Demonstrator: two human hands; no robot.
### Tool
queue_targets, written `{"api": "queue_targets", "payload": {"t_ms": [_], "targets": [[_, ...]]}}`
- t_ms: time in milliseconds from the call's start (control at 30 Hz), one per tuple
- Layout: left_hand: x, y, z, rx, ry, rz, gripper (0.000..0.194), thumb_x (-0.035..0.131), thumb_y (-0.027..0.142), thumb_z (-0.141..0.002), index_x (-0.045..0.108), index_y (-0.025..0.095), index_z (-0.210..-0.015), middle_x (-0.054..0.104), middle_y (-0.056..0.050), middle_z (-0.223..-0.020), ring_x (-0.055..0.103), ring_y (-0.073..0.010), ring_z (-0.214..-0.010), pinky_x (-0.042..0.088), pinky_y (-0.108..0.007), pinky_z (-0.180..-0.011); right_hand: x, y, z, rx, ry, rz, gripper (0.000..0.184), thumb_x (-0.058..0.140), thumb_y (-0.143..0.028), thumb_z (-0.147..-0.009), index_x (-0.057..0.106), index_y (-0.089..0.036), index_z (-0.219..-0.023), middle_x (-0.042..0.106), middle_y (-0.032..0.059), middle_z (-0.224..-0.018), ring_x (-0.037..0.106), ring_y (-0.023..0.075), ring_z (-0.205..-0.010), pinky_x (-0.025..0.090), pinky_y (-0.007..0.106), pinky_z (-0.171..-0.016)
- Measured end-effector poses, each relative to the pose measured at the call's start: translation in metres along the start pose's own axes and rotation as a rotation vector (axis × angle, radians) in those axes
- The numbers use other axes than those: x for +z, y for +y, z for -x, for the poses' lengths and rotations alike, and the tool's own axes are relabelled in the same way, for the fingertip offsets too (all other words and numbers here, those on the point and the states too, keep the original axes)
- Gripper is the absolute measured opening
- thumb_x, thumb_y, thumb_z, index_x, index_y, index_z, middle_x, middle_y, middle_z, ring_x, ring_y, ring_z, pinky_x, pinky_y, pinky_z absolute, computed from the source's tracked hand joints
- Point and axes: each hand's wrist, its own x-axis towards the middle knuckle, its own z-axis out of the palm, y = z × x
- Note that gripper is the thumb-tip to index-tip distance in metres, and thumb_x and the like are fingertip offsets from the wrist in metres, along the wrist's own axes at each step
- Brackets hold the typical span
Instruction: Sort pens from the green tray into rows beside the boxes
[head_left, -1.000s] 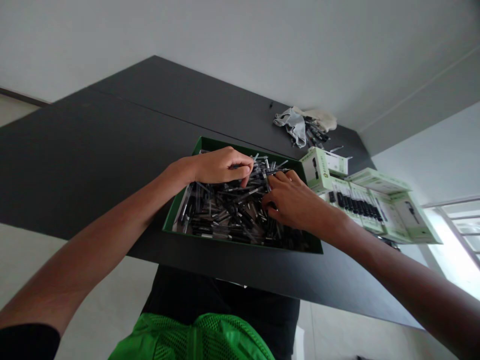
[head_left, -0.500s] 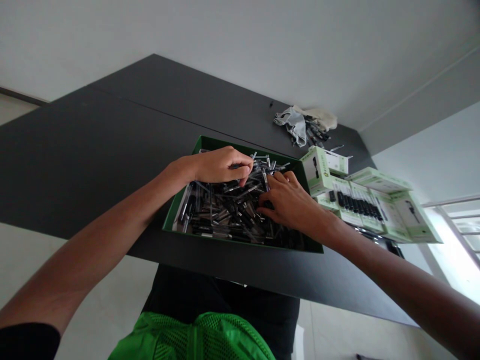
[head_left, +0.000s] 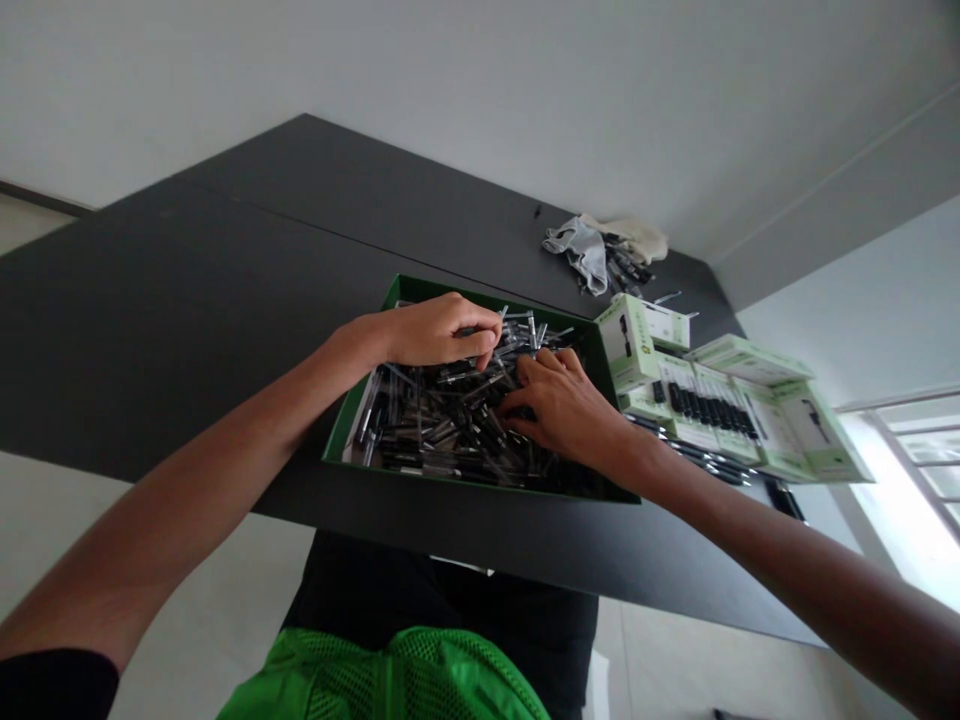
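Note:
A green tray on the dark table is filled with several small black and silver parts in clear sleeves. My left hand hovers over the tray's far side, its fingers curled down and pinched on some of those parts. My right hand lies on the pile near the tray's right side, fingers spread and pressing into the parts.
Light green and white retail boxes, some open with black pieces in rows, lie right of the tray. A grey cloth with small dark items sits at the table's far edge. The table's near edge is close to my body.
My right hand has slid a little left and deeper into the pile. My left hand has barely moved.

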Motion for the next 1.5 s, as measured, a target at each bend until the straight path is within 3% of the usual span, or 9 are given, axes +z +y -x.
{"api": "queue_targets", "payload": {"t_ms": [500, 767, 900, 1067, 1233, 1367, 1500], "targets": [[0.000, -0.002, 0.002, 0.016, 0.004, -0.018, 0.038, 0.047, 0.037, -0.103, 0.072, 0.018, -0.082, 0.075, -0.003, -0.080, 0.064, -0.0138, -0.068, 0.045, -0.026, -0.068, -0.016, -0.007, 0.006, -0.130, -0.081, 0.076, 0.014, 0.079, -0.030, -0.092, 0.085, -0.028, -0.105, 0.063, 0.0124, -0.113, 0.053, 0.0315, -0.112, 0.039, 0.045, -0.097], [0.000, -0.002, 0.001, 0.019, -0.016, -0.030, 0.041, 0.045, 0.039, -0.105, 0.072, 0.018, -0.082, 0.073, -0.003, -0.078, 0.062, -0.0133, -0.066, 0.044, -0.026, -0.068, -0.015, -0.011, 0.015, -0.116, -0.073, 0.052, 0.017, 0.078, -0.033, -0.094, 0.085, -0.033, -0.110, 0.064, 0.0105, -0.138, 0.049, 0.0341, -0.131, 0.039, 0.050, -0.112], [0.000, 0.001, 0.000, -0.010, -0.023, -0.012, 0.040, 0.045, 0.036, -0.103, 0.072, 0.017, -0.080, 0.074, -0.003, -0.079, 0.062, -0.0132, -0.067, 0.044, -0.026, -0.069, -0.012, -0.015, 0.017, -0.100, -0.066, 0.116, 0.015, 0.081, -0.032, -0.092, 0.085, -0.029, -0.106, 0.067, 0.0109, -0.133, 0.053, 0.0343, -0.126, 0.041, 0.050, -0.108], [0.000, 0.002, 0.000, -0.020, -0.035, -0.001, 0.040, 0.045, 0.037, -0.102, 0.071, 0.017, -0.080, 0.074, -0.003, -0.079, 0.061, -0.0130, -0.067, 0.042, -0.027, -0.069, -0.007, -0.020, 0.016, -0.126, -0.017, 0.231, 0.013, 0.074, -0.028, -0.095, 0.080, -0.019, -0.102, 0.068, 0.0140, -0.126, 0.056, 0.0339, -0.120, 0.044, 0.048, -0.103], [0.000, 0.000, 0.000, -0.011, -0.033, -0.006, 0.041, 0.044, 0.038, -0.103, 0.071, 0.017, -0.081, 0.074, -0.004, -0.080, 0.062, -0.0134, -0.068, 0.043, -0.026, -0.071, -0.001, -0.022, 0.016, -0.159, 0.032, 0.330, 0.015, 0.065, -0.023, -0.101, 0.078, -0.017, -0.098, 0.070, 0.0147, -0.120, 0.058, 0.0323, -0.115, 0.045, 0.047, -0.101], [-0.001, 0.001, 0.002, -0.018, -0.013, 0.016, 0.043, 0.043, 0.040, -0.106, 0.072, 0.016, -0.086, 0.073, -0.004, -0.082, 0.063, -0.0142, -0.071, 0.044, -0.027, -0.072, -0.005, -0.015, 0.018, -0.152, 0.080, 0.297, 0.019, 0.070, -0.033, -0.100, 0.077, -0.015, -0.099, 0.070, 0.0154, -0.116, 0.059, 0.0332, -0.114, 0.048, 0.046, -0.098], [-0.002, 0.004, 0.002, 0.009, 0.082, 0.086, 0.043, 0.044, 0.045, -0.108, 0.071, 0.015, -0.095, 0.073, -0.007, -0.093, 0.066, -0.0165, -0.084, 0.047, -0.027, -0.081, -0.020, 0.001, 0.018, -0.203, 0.190, 0.139, 0.030, 0.055, -0.035, -0.109, 0.073, -0.016, -0.094, 0.068, 0.0146, -0.110, 0.062, 0.0284, -0.102, 0.050, 0.042, -0.089]]}}
